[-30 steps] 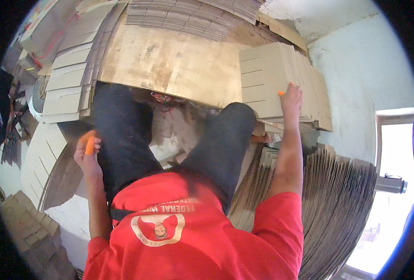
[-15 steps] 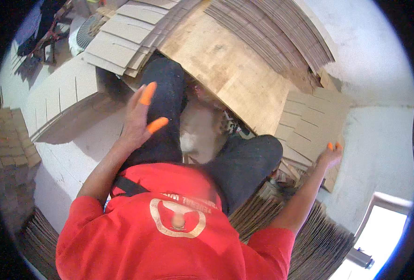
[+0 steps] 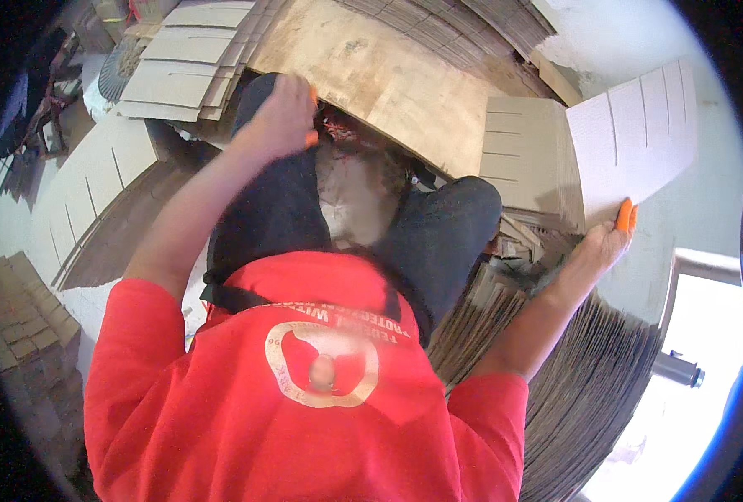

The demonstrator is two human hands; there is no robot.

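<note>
Pale wall (image 3: 719, 188) behind tilted, whitish cardboard sheet (image 3: 635, 138), parallel slits.

Pale lettering (image 3: 350, 323) and a round emblem (image 3: 323, 370) mark the red shirt (image 3: 246, 439).

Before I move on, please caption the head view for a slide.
Right hand holding a slotted cardboard sheet beside a stack, left hand near the left knee.

Fisheye from the head — steeply downward, near, over left hand (image 3: 286, 117) and right hand (image 3: 610, 236).
</note>
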